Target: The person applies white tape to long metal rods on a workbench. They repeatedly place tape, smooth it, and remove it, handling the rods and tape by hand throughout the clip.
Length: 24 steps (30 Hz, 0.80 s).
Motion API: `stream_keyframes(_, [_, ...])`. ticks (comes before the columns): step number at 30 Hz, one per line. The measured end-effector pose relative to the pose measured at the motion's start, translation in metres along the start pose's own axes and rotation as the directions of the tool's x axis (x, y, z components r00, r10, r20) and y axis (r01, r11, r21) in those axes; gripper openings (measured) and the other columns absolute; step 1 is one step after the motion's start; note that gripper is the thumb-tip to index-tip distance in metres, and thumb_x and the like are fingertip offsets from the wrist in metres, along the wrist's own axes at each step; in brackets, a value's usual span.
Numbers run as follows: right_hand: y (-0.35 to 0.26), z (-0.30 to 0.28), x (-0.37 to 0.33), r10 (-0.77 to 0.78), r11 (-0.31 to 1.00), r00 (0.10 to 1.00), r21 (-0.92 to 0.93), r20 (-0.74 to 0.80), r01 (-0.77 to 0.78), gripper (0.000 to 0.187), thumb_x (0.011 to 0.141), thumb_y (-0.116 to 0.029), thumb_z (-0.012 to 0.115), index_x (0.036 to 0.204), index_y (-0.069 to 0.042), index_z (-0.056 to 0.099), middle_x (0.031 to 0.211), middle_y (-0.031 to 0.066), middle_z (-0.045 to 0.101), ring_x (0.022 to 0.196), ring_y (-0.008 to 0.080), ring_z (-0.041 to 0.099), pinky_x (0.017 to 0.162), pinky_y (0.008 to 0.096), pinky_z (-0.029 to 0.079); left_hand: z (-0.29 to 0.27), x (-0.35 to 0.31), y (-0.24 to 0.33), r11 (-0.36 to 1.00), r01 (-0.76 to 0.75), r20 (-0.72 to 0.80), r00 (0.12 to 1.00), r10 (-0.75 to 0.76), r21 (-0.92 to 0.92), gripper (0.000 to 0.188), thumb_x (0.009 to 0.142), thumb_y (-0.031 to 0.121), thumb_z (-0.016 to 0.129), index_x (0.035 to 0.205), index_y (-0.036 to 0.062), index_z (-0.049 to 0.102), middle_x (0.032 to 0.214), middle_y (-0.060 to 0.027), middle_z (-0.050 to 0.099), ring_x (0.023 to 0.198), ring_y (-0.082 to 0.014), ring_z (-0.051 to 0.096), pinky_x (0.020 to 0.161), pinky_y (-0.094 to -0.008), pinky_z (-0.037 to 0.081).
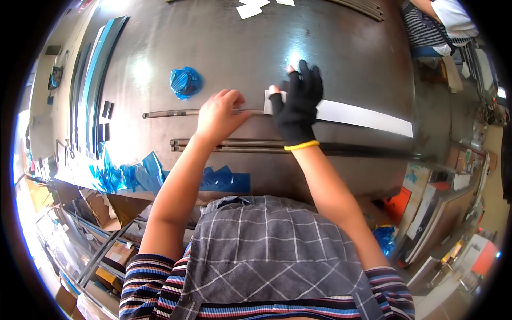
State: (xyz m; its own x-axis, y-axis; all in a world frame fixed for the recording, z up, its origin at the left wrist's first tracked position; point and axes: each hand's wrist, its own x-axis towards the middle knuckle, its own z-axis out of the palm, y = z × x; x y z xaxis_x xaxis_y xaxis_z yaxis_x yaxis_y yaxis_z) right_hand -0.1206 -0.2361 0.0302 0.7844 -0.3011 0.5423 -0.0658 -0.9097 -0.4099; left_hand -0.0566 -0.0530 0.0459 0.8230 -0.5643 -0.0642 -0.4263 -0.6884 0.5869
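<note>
My bare left hand [220,116] rests over a thin dark metal strip [170,113] lying crosswise on the table. Its fingers are curved, with a gap between them and the thumb, which lies along the strip. My right hand [298,106] wears a black glove with a yellow cuff; bare tips of the thumb and a finger stick out. Its fingers are stretched out, palm down, over a long white strip [365,116] that lies along the metal strip. The glove hides part of both strips. Nearer to me, a pair of dark metal bars [229,146] passes below both wrists.
Crumpled blue film [185,82] sits beyond my left hand; more blue film [133,173] lies along the near left edge. Long profiles [96,80] lie at the left. White pieces [249,8] and more bars [357,8] are at the far side. Another person [437,24] is at the far right.
</note>
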Motion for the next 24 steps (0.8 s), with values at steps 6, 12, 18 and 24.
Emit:
stream_keyframes(6, [-0.011,0.012,0.017,-0.208,0.975,0.949,-0.033,0.236,0.222,0.065,0.078,-0.037,0.077,0.123,0.002,0.052,0.132,0.0194,0.046,0.125,0.0379,0.039,0.107,0.0566,0.03,0.008,-0.013,-0.034,0.966,-0.236,-0.11,0.963,0.247,0.107,0.025,0.069,0.021,0.084,0.084,0.0106,0.067,0.09,-0.0031,0.063,0.089,-0.0277,0.06,0.077,-0.0394,0.052])
stream_keyframes(12, [-0.005,0.006,0.015,-0.218,0.969,0.932,-0.049,0.289,0.242,0.064,0.077,-0.039,0.076,0.122,0.001,0.054,0.128,0.0188,0.047,0.123,0.0363,0.041,0.106,0.0559,0.031,0.016,-0.017,-0.028,0.949,-0.295,-0.144,0.94,0.308,0.11,0.025,0.07,0.024,0.082,0.078,0.0128,0.062,0.085,-0.0028,0.056,0.085,-0.0263,0.057,0.073,-0.0397,0.051])
stream_keyframes(18, [-0.001,0.001,0.012,-0.2,0.972,0.91,-0.041,0.363,0.23,0.063,0.081,-0.041,0.072,0.125,0.0,0.053,0.13,0.0196,0.048,0.128,0.0397,0.04,0.11,0.0558,0.029,0.018,-0.021,-0.02,0.954,-0.288,-0.147,0.943,0.297,0.084,0.024,0.068,0.022,0.084,0.081,0.013,0.066,0.085,-0.0026,0.057,0.086,-0.0265,0.058,0.072,-0.0404,0.051])
stream_keyframes(24, [0.009,-0.025,0.025,-0.118,0.921,0.992,0.366,-0.055,0.129,0.055,0.1,-0.039,0.052,0.139,-0.001,0.048,0.142,0.0228,0.05,0.133,0.0419,0.046,0.112,0.0477,0.035,0.018,-0.009,-0.017,0.956,-0.278,-0.136,0.947,0.29,0.098,0.024,0.07,0.023,0.083,0.082,0.0127,0.065,0.087,-0.0026,0.057,0.089,-0.0258,0.058,0.074,-0.0405,0.051])
